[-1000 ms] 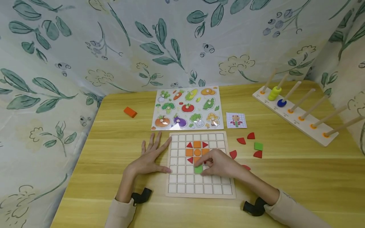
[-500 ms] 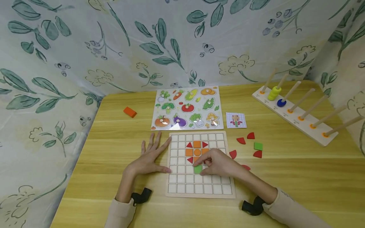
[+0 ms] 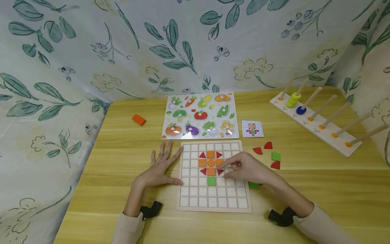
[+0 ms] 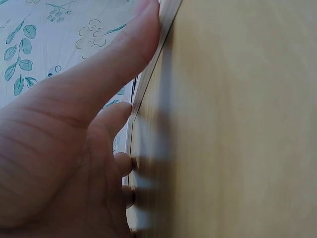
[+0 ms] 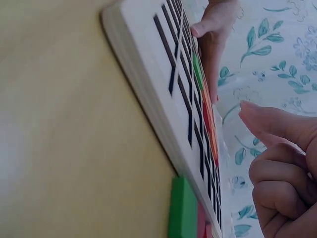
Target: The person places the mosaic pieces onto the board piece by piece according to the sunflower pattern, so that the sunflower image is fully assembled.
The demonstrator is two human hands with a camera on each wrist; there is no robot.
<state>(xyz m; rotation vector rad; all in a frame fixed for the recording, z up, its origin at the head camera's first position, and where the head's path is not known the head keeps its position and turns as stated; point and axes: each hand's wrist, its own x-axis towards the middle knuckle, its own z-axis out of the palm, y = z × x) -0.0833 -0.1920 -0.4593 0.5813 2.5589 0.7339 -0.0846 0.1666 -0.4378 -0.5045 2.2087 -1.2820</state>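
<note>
A square wooden grid board lies on the table. Orange squares around an orange disc and several red triangles sit in its cells, with a green square below them. My left hand is spread flat on the table, its thumb and index finger against the board's left edge. Over the board's right half hovers my right hand, thumb and index finger apart, the other fingers curled, nothing held. In the right wrist view it is above the board, and a green block lies by the board's edge.
Red quarter-circle pieces and a green square piece lie right of the board. Behind are a vegetable puzzle and a pattern card. A peg stand occupies the back right; an orange block lies at left.
My right hand has left the green square, which stays in its cell, and moved to the right and slightly up. A green piece beside the board now shows. The left hand has not moved.
</note>
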